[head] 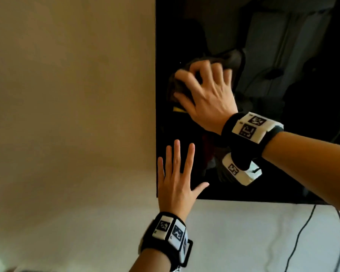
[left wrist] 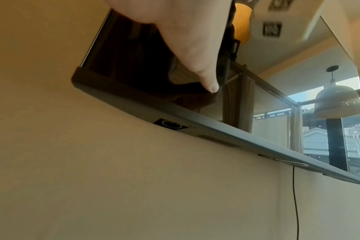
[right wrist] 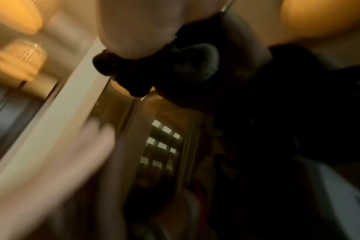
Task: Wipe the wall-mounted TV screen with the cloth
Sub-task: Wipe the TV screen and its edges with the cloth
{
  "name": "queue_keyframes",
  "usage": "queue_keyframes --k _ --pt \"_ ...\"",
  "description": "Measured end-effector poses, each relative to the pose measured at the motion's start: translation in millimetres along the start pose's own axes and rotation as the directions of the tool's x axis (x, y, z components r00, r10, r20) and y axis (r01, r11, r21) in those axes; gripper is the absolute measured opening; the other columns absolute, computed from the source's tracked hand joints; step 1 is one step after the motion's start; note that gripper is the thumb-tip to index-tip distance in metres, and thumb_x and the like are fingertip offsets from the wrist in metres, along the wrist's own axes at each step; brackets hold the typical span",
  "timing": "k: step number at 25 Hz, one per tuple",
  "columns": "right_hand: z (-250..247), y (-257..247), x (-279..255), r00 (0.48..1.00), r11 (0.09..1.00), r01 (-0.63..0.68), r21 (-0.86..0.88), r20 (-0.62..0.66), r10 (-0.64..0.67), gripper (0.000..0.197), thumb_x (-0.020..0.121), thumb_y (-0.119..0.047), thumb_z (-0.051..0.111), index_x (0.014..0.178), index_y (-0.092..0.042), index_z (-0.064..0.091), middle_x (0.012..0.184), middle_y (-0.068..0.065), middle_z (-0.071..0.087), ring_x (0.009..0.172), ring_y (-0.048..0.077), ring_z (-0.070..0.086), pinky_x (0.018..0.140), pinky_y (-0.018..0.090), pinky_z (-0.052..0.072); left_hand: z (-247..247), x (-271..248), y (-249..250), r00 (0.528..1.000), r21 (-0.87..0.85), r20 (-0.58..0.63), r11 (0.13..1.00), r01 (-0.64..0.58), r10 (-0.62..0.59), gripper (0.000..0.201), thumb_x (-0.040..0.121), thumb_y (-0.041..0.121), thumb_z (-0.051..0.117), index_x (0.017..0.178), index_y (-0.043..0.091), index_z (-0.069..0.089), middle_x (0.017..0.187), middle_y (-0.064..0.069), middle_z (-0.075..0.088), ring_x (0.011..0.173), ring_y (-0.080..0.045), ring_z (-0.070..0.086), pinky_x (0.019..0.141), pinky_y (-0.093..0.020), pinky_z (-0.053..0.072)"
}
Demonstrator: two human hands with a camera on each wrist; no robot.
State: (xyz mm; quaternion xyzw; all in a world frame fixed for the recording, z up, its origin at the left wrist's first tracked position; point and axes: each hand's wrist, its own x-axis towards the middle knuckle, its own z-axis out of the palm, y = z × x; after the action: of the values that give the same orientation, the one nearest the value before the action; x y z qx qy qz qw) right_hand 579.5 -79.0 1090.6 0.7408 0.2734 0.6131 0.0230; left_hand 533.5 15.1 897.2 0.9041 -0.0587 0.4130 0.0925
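The black TV screen [head: 273, 55] hangs on a beige wall and fills the upper right of the head view. My right hand [head: 204, 91] presses a dark cloth [head: 175, 85] against the screen near its left edge, fingers curled over the bunched fabric. My left hand [head: 177, 169] lies flat with straight, spread fingers on the screen's lower left corner. In the left wrist view the TV's lower edge [left wrist: 195, 123] runs diagonally, with a finger [left wrist: 197, 65] against the glass. The right wrist view is blurred; the dark cloth [right wrist: 154, 73] shows under the hand.
The beige wall [head: 67, 95] spans the left side. Below the TV is a pale wall area [head: 243, 232] with two dark cables [head: 302, 232] hanging from the set's lower edge. A thin cable [left wrist: 296, 203] also hangs down in the left wrist view.
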Motion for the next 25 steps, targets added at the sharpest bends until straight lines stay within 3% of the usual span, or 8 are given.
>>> queue_keyframes --k 3,6,10,14,18,21,22,25 --pt "1.4 5.1 -11.1 0.981 0.983 0.180 -0.020 0.084 -0.178 0.038 0.097 -0.048 0.041 0.126 -0.024 0.049 0.112 0.011 0.055 0.092 0.029 0.041 0.075 0.040 0.029 7.2 -3.1 -4.6 0.999 0.011 -0.037 1.000 -0.012 0.013 0.111 0.073 0.074 0.062 0.157 0.027 0.006 0.164 -0.009 -0.001 0.151 -0.031 0.011 0.119 -0.049 0.010" --pt "1.5 0.7 -4.3 0.990 0.991 -0.135 0.018 -0.036 0.136 0.039 0.095 -0.048 0.042 0.125 -0.025 0.049 0.115 0.012 0.054 0.096 0.027 0.037 0.077 0.040 0.029 12.1 -5.4 -5.2 0.997 0.009 -0.064 1.000 -0.029 0.030 0.109 0.075 0.075 0.059 0.157 0.027 0.006 0.164 -0.008 -0.003 0.151 -0.030 0.008 0.120 -0.049 0.009" --pt "10.4 -10.3 -32.9 0.983 0.985 0.171 0.009 0.066 -0.171 0.038 0.097 -0.049 0.040 0.125 -0.026 0.050 0.112 0.012 0.056 0.092 0.029 0.039 0.075 0.041 0.030 15.3 -5.2 -6.8 0.996 0.026 -0.084 0.999 -0.039 0.041 0.107 0.076 0.076 0.057 0.157 0.026 0.005 0.163 -0.008 -0.001 0.150 -0.031 0.013 0.120 -0.050 0.010" --pt "8.1 3.3 -20.9 0.960 0.963 -0.261 0.069 -0.088 0.267 0.037 0.095 -0.050 0.042 0.124 -0.027 0.044 0.116 0.012 0.053 0.097 0.025 0.034 0.078 0.039 0.029 17.8 -6.3 -9.8 0.994 0.027 -0.095 0.998 -0.049 0.052 0.108 0.076 0.076 0.057 0.156 0.026 0.005 0.163 -0.009 -0.001 0.151 -0.028 0.007 0.120 -0.049 0.009" --pt "3.4 16.0 -59.1 1.000 0.999 -0.025 0.020 0.008 0.025 0.035 0.095 -0.049 0.046 0.123 -0.028 0.045 0.116 0.007 0.043 0.094 0.028 0.038 0.076 0.042 0.030 17.6 -7.7 -9.1 0.995 0.062 -0.082 0.997 -0.047 0.052 0.106 0.078 0.077 0.055 0.157 0.024 0.006 0.163 -0.012 0.002 0.150 -0.030 0.005 0.120 -0.050 0.010" --pt "-7.6 36.1 -54.7 0.913 0.913 -0.401 0.077 -0.051 0.406 0.036 0.092 -0.050 0.047 0.122 -0.030 0.041 0.119 0.010 0.046 0.099 0.028 0.038 0.082 0.039 0.029 14.1 -7.2 -3.3 0.998 0.055 -0.058 0.998 -0.030 0.034 0.104 0.081 0.078 0.050 0.157 0.023 0.005 0.163 -0.013 -0.001 0.150 -0.033 0.002 0.120 -0.052 0.010" --pt "-5.7 33.0 -63.2 0.907 0.905 -0.417 0.081 -0.033 0.420 0.037 0.092 -0.050 0.046 0.122 -0.029 0.040 0.119 0.008 0.042 0.098 0.027 0.036 0.082 0.040 0.029 12.2 -7.4 0.2 0.998 0.031 -0.055 0.999 -0.008 0.010 0.103 0.082 0.079 0.046 0.157 0.023 0.004 0.163 -0.013 -0.003 0.150 -0.034 0.001 0.120 -0.054 0.011" --pt "-7.3 36.6 -90.8 0.995 0.996 -0.084 0.015 0.057 0.083 0.036 0.094 -0.049 0.043 0.122 -0.026 0.042 0.116 0.006 0.039 0.093 0.027 0.035 0.076 0.042 0.030 7.1 -5.4 18.0 0.995 -0.058 -0.071 0.997 0.060 -0.064 0.099 0.084 0.079 0.041 0.156 0.024 0.000 0.162 -0.013 -0.007 0.150 -0.038 0.004 0.118 -0.060 0.016"
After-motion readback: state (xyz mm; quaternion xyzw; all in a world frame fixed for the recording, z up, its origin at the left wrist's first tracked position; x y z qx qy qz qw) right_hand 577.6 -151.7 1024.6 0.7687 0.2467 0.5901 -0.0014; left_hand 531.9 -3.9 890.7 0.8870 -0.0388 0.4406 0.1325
